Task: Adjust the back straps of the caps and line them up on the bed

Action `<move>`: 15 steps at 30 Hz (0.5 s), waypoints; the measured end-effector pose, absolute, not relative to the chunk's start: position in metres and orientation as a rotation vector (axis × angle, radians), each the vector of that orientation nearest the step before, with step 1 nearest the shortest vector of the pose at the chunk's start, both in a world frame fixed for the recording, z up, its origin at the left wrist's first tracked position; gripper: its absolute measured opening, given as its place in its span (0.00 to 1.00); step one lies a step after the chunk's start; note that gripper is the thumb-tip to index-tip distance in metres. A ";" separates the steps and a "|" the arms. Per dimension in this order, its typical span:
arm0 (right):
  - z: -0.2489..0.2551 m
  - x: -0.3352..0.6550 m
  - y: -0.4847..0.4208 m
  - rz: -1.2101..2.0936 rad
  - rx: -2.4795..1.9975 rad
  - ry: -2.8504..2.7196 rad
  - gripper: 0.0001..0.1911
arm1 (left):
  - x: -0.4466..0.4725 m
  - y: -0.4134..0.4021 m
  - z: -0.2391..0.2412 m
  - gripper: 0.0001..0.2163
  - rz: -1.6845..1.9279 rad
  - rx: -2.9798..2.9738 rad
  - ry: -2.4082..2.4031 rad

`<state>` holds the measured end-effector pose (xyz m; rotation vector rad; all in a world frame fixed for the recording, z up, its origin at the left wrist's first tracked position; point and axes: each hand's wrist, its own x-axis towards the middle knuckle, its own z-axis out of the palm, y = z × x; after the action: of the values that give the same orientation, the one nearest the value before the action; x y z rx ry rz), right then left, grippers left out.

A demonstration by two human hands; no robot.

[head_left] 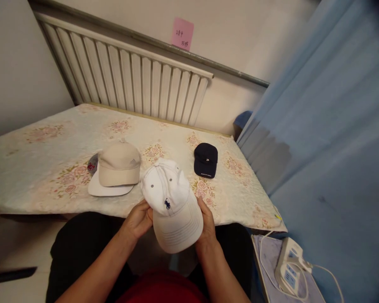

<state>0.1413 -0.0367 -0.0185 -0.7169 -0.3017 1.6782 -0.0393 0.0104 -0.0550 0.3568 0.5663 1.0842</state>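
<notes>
A white cap (172, 204) with a small dark logo on its front is held over the near edge of the table, brim toward me. My left hand (140, 219) grips its left side with fingers curled under. My right hand (207, 225) grips its right side the same way. On the table to the left lies a stack of caps with a beige cap (118, 168) on top, a white brim under it and a grey one peeking out behind. A navy cap (205, 160) sits alone further right.
The table carries a pale floral cloth (44, 164). A white radiator (129, 75) lines the wall behind, with a pink note (182, 33) above. A blue curtain (328, 139) hangs at right. A white power strip (289, 265) with cable lies at lower right.
</notes>
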 end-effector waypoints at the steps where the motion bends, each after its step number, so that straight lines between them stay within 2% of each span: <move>1: -0.020 0.142 -0.036 1.671 -0.725 -0.295 0.24 | -0.040 0.011 -0.057 0.20 1.074 0.356 0.571; 10: -0.027 0.146 -0.036 1.554 -0.680 -0.459 0.20 | -0.042 0.018 -0.067 0.19 1.028 0.322 0.623; 15: -0.013 0.145 -0.041 1.605 -0.625 -0.573 0.23 | -0.046 0.022 -0.073 0.17 0.988 0.272 0.593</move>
<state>0.1452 -0.0411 -0.0128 -0.6247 -0.5731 1.6051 -0.0460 0.0218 -0.0728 0.2719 0.5927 0.9883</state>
